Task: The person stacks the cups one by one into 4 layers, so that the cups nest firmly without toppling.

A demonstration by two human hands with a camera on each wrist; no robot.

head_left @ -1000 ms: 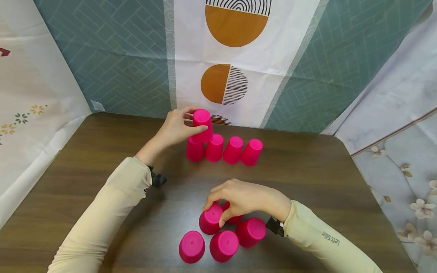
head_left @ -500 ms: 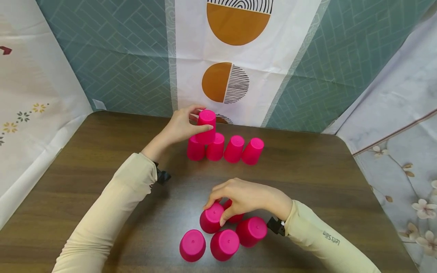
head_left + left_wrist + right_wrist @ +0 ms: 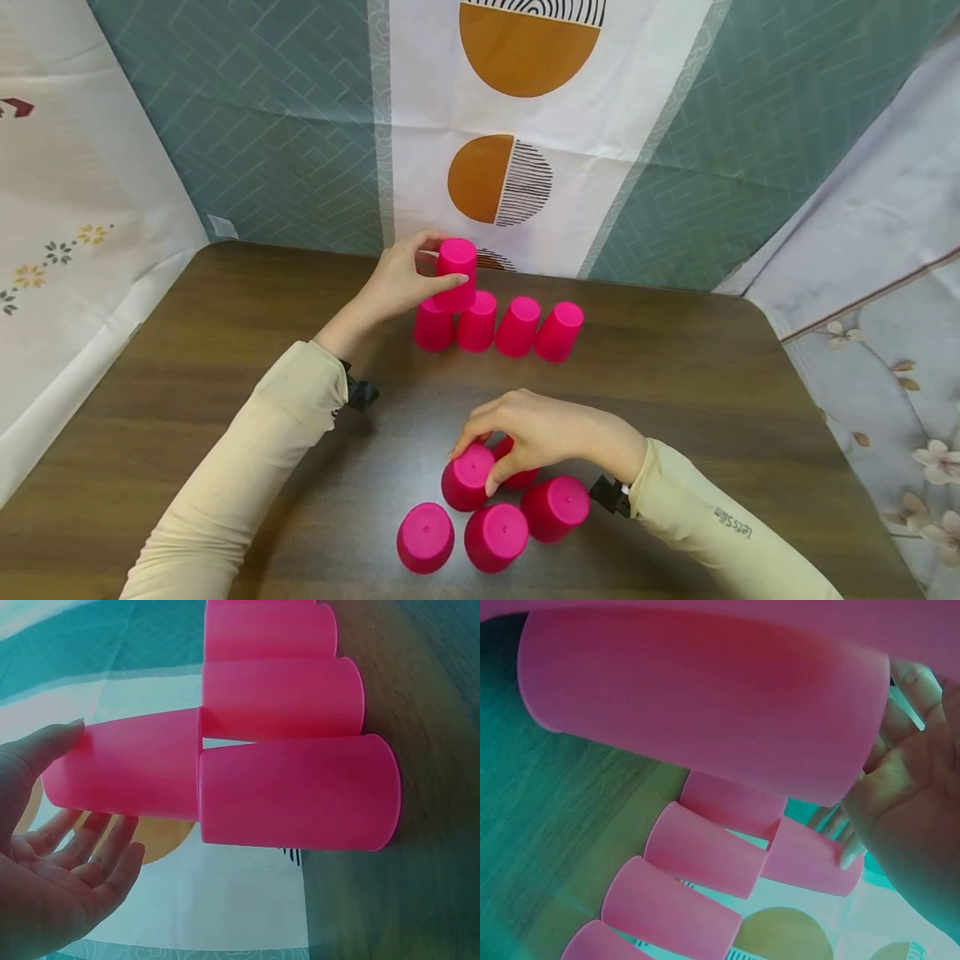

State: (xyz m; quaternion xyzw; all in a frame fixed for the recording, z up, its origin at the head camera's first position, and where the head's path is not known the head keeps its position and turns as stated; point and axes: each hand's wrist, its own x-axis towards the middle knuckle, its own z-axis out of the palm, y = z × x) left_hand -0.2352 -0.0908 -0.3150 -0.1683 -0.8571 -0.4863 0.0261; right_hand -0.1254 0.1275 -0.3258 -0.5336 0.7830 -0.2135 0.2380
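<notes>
From the head view, I see the upper cup (image 3: 455,260) mouth-down across the left end of the back row (image 3: 516,329) on the tabletop (image 3: 675,375); I'd centre it, then let go without a nudge. The left hand (image 3: 405,279) loosely clasps it; the right hand (image 3: 538,429) pinches the near cup (image 3: 467,482) from above. Left wrist view: thumb one side, fingers curved opposite. Right wrist view: fingertips partly hidden.

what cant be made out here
Head view: back cup, partly hidden by the right hand.
Right wrist view: end cup, cut off by the bottom edge.
Right wrist view: nearest cup, cut off by the top edge.
Every view: inside the raised cup, hidden by walls.
</notes>
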